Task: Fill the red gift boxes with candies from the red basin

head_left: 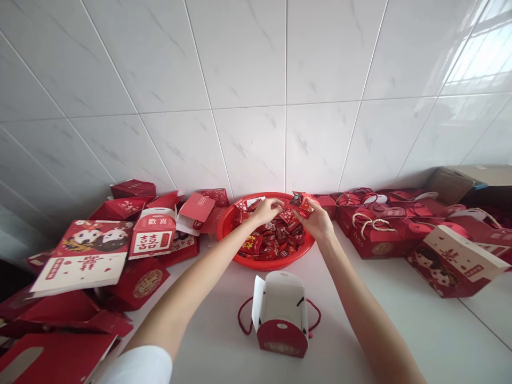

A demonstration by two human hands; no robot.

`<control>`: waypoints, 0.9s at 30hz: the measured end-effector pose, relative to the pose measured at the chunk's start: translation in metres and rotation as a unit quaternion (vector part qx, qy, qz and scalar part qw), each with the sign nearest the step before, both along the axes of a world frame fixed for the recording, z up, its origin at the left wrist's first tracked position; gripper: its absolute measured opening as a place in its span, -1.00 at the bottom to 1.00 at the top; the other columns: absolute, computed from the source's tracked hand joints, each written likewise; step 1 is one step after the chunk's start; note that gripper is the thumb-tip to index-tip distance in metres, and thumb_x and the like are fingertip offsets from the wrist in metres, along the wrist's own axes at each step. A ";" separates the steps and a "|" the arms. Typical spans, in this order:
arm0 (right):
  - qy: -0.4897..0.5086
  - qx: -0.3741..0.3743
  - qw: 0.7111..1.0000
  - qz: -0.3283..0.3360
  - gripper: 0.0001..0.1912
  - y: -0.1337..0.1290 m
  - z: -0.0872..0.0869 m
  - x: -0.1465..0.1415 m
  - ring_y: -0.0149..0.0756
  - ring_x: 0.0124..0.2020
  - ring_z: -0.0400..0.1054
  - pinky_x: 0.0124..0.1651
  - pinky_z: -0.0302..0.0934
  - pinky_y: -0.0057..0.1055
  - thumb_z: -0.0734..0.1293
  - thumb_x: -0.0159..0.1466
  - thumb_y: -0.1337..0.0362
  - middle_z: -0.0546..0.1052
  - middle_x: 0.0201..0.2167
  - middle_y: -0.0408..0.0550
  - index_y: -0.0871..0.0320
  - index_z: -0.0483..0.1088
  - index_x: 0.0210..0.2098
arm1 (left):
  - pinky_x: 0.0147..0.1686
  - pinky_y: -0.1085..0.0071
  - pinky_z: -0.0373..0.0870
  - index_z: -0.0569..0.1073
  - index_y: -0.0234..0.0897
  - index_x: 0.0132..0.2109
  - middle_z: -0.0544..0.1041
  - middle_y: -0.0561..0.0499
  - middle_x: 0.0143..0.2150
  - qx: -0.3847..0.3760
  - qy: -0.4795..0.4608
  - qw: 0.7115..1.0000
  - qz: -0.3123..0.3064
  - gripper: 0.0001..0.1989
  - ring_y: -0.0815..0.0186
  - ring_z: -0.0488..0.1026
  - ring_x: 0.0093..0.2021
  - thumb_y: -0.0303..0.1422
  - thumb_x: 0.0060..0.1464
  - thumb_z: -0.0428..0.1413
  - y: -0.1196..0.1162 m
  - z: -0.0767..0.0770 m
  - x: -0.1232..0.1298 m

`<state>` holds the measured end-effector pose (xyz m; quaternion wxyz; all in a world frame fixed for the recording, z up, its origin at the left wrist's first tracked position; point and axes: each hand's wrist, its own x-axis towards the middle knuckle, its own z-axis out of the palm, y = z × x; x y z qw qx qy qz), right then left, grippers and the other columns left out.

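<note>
A round red plastic basket (266,265) by the wall holds a heap of red-wrapped candies (276,240). Above its right side, my right hand (319,220) grips red candy packets (303,202) between thumb and fingers; how many cannot be made out. My left hand (269,210) hovers over the heap with its fingers curled together, and whatever may be in them is too small to see. In front of the basket stands an open red gift box (282,337), white inside, its flaps up and a dark red cord loop on either side.
Red and white gift boxes (152,234) are piled on the left, some lying tilted. More red boxes with rope handles (376,234) crowd the right side, one tipped box (452,261) nearest. Behind them sits a cardboard carton (472,184). A tiled wall (248,144) closes off the back.
</note>
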<state>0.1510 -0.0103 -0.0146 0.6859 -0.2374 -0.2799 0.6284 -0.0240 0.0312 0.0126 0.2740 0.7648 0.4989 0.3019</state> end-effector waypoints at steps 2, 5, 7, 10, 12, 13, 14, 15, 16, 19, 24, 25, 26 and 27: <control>-0.003 -0.007 1.000 -0.002 -0.79 0.001 0.000 0.002 -0.19 -0.08 0.54 0.07 0.46 -0.19 0.54 0.03 0.22 0.64 -0.31 -0.19 0.02 0.49 -0.36 | 0.05 0.38 0.41 0.57 -0.28 -0.07 0.65 -0.08 0.01 0.000 0.095 0.995 0.012 -0.78 0.22 0.57 0.01 -0.45 0.18 0.09 0.006 -0.004 0.006; -0.002 -0.017 1.000 0.004 -0.80 0.001 0.001 0.005 -0.22 -0.10 0.54 0.04 0.47 -0.26 0.54 0.02 0.24 0.64 -0.32 -0.20 0.01 0.49 -0.37 | -0.04 0.31 0.42 0.56 -0.28 -0.21 0.66 -0.11 -0.12 -0.013 0.139 0.990 0.019 -0.89 0.11 0.57 -0.05 -0.41 0.09 0.18 0.014 -0.013 0.019; 0.010 -0.022 1.000 0.013 -0.78 0.001 0.002 0.005 -0.22 -0.11 0.54 0.00 0.47 -0.29 0.56 0.00 0.26 0.64 -0.33 -0.20 0.01 0.49 -0.38 | -0.13 0.29 0.43 0.52 -0.28 -0.33 0.65 -0.11 -0.23 -0.025 0.154 0.988 0.021 -0.95 0.07 0.58 -0.12 -0.43 -0.01 0.23 0.018 -0.019 0.027; 0.020 -0.026 0.999 0.026 -0.77 -0.001 0.004 0.005 -0.22 -0.10 0.54 -0.01 0.47 -0.28 0.56 -0.02 0.26 0.64 -0.33 -0.20 0.02 0.50 -0.38 | -0.24 0.33 0.41 0.47 -0.27 -0.44 0.61 -0.03 -0.41 -0.047 0.153 0.987 0.013 -0.90 0.12 0.56 -0.26 -0.49 -0.12 0.25 0.020 -0.023 0.030; 0.015 -0.020 0.999 0.030 -0.77 -0.002 0.006 0.004 -0.21 -0.08 0.53 0.01 0.46 -0.26 0.56 -0.01 0.25 0.65 -0.30 -0.20 0.02 0.51 -0.37 | -0.25 0.36 0.41 0.47 -0.27 -0.48 0.58 0.02 -0.47 -0.056 0.133 0.990 -0.001 -0.91 0.17 0.55 -0.30 -0.49 -0.11 0.24 0.019 -0.020 0.025; 0.012 -0.014 0.999 0.031 -0.78 -0.003 0.007 0.004 -0.20 -0.06 0.53 0.02 0.45 -0.25 0.55 0.00 0.25 0.65 -0.28 -0.19 0.01 0.51 -0.36 | -0.24 0.37 0.42 0.48 -0.27 -0.47 0.59 0.03 -0.45 -0.055 0.122 0.991 -0.008 -0.92 0.19 0.55 -0.28 -0.46 -0.08 0.23 0.017 -0.017 0.021; 0.011 -0.008 0.999 0.034 -0.78 -0.004 0.008 0.003 -0.19 -0.04 0.53 0.03 0.44 -0.23 0.55 0.00 0.25 0.65 -0.27 -0.19 0.01 0.51 -0.36 | -0.20 0.38 0.43 0.51 -0.27 -0.44 0.62 0.02 -0.41 -0.053 0.103 0.993 -0.015 -0.94 0.20 0.56 -0.25 -0.44 -0.05 0.23 0.014 -0.013 0.015; 0.011 -0.004 0.999 0.037 -0.78 -0.005 0.010 0.003 -0.19 -0.04 0.52 0.04 0.44 -0.23 0.55 0.00 0.25 0.65 -0.26 -0.19 0.01 0.51 -0.35 | -0.16 0.37 0.44 0.54 -0.28 -0.40 0.65 0.01 -0.34 -0.054 0.069 0.996 -0.019 -0.97 0.20 0.57 -0.20 -0.42 -0.02 0.22 0.011 -0.009 0.010; 0.010 -0.002 0.999 0.040 -0.77 -0.007 0.011 0.002 -0.19 -0.03 0.52 0.03 0.44 -0.23 0.55 0.00 0.25 0.65 -0.26 -0.18 0.02 0.51 -0.36 | -0.11 0.35 0.45 0.57 -0.28 -0.33 0.67 -0.01 -0.26 -0.059 0.019 0.998 -0.024 -0.94 0.20 0.57 -0.16 -0.41 -0.01 0.23 0.007 -0.005 0.004; 0.000 -0.010 0.999 0.042 -0.77 -0.011 0.015 -0.001 -0.21 -0.09 0.53 -0.03 0.46 -0.28 0.57 -0.03 0.26 0.64 -0.30 -0.17 0.04 0.50 -0.40 | -0.02 0.26 0.49 0.60 -0.29 -0.09 0.67 -0.08 -0.07 -0.099 -0.176 0.979 -0.039 -0.70 0.17 0.59 -0.08 -0.37 -0.04 0.27 -0.009 0.006 -0.012; -0.039 -0.006 0.999 0.035 -0.75 -0.022 0.022 -0.012 -0.23 -0.20 0.51 -0.11 0.47 -0.27 0.59 -0.06 0.29 0.62 -0.36 -0.16 0.08 0.49 -0.42 | 0.10 0.17 0.46 0.59 -0.35 0.03 0.64 -0.17 0.05 -0.088 -0.287 0.953 -0.049 -0.53 0.09 0.57 0.04 -0.29 -0.06 0.33 -0.040 0.019 -0.024; -0.049 -0.005 0.998 0.041 -0.74 -0.025 0.024 -0.015 -0.23 -0.21 0.51 -0.11 0.46 -0.26 0.60 -0.06 0.28 0.62 -0.35 -0.15 0.09 0.50 -0.41 | 0.12 0.16 0.46 0.60 -0.35 0.03 0.63 -0.18 0.07 -0.075 -0.285 0.954 -0.052 -0.53 0.07 0.55 0.07 -0.26 -0.06 0.33 -0.046 0.021 -0.024; -0.058 -0.006 0.997 0.047 -0.74 -0.029 0.026 -0.017 -0.24 -0.22 0.51 -0.11 0.46 -0.25 0.60 -0.06 0.27 0.62 -0.35 -0.15 0.09 0.51 -0.40 | 0.13 0.16 0.45 0.60 -0.36 0.02 0.63 -0.18 0.08 -0.060 -0.280 0.957 -0.055 -0.53 0.05 0.54 0.10 -0.24 -0.05 0.33 -0.052 0.022 -0.024; -0.064 -0.006 0.997 0.050 -0.73 -0.032 0.027 -0.019 -0.24 -0.22 0.51 -0.10 0.47 -0.23 0.60 -0.06 0.27 0.62 -0.35 -0.14 0.09 0.51 -0.40 | 0.14 0.16 0.44 0.61 -0.36 0.02 0.62 -0.18 0.10 -0.044 -0.273 0.959 -0.058 -0.54 0.04 0.52 0.13 -0.23 -0.02 0.32 -0.057 0.023 -0.024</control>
